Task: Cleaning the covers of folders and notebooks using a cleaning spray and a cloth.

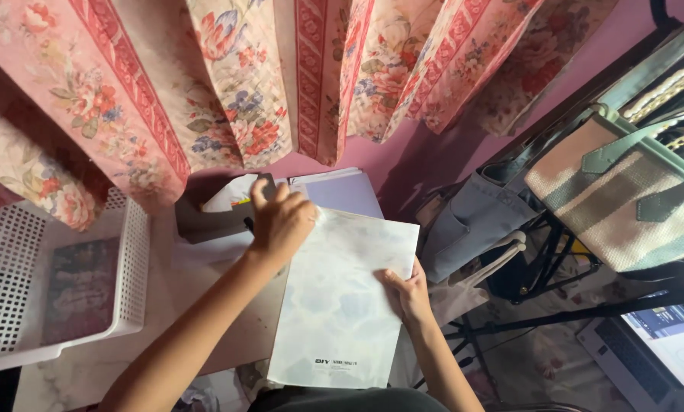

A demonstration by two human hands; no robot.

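1. At the far left a white perforated basket [132,259] sits on the pale surface [228,336], with a dark, worn-looking book [79,290] lying flat inside it.
2. Above and behind, a pink floral curtain [235,84] hangs in folds across the back of the scene.
3. The left hand [281,221] reaches forward with its fingers curled over the top left corner of a large pale booklet [342,305], the fingertips pointing toward a grey holder [205,221] stuffed with papers.
4. The booklet, marbled white and faint blue, lies lengthwise in the middle of the surface, its near edge close to the person's body.
5. Just beyond the booklet's top edge a lavender notebook [350,191] rests against the pink wall.
6. The right hand [409,294] grips the booklet's right edge, thumb laid on the cover and the fingers tucked out of sight behind it.
7. Further right, a grey bag [479,217] and a striped woven tote with green straps [624,198] hang from a dark rack.
8. At the lower right corner an open laptop [655,355] sits on the floor, its screen lit.
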